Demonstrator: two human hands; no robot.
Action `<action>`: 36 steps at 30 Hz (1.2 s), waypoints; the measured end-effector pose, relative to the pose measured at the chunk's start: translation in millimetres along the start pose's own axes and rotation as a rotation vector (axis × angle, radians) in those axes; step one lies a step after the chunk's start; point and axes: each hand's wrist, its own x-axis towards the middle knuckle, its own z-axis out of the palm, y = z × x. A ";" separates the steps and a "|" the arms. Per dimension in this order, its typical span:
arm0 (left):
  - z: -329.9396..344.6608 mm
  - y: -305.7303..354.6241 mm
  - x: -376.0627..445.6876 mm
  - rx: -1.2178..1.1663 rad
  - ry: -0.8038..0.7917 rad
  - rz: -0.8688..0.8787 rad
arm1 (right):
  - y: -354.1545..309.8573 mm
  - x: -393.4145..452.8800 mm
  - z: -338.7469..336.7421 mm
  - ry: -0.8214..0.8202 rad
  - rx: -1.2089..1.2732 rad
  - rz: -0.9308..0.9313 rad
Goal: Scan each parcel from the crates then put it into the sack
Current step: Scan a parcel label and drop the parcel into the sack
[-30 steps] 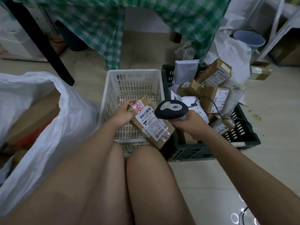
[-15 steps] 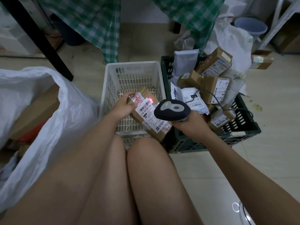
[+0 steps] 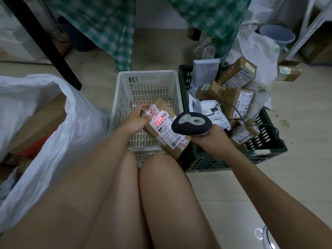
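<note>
Pale floor tiles [image 3: 296, 159] carry a white crate [image 3: 124, 97] and a dark green crate [image 3: 265, 155] set side by side, the green one heaped with parcels [image 3: 237, 101], while a white sack [image 3: 59, 133] is slumped open at the left and a green checked cloth [image 3: 107, 26] is hung from the tabletop behind. A brown parcel [image 3: 161, 112] is held over the white crate by the left hand [image 3: 136, 119], fingers curled on its top edge. A grey scanner [image 3: 192, 124] is gripped by the right hand [image 3: 212, 141], and a red glow is cast on the label [image 3: 167, 130].
</note>
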 end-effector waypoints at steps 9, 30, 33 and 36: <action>1.6 15.8 -18.2 -0.016 0.156 0.107 | -18.4 -5.1 -0.5 0.081 0.216 0.001; -218.5 27.4 -194.2 -0.188 1.028 0.533 | -263.0 -11.3 107.0 0.043 0.400 -0.276; -254.8 -7.2 -214.8 -0.207 1.189 0.429 | -276.9 1.4 146.9 0.076 0.222 -0.279; -283.8 -48.3 -226.0 -0.244 1.299 0.339 | -283.3 9.4 183.5 0.048 0.166 -0.298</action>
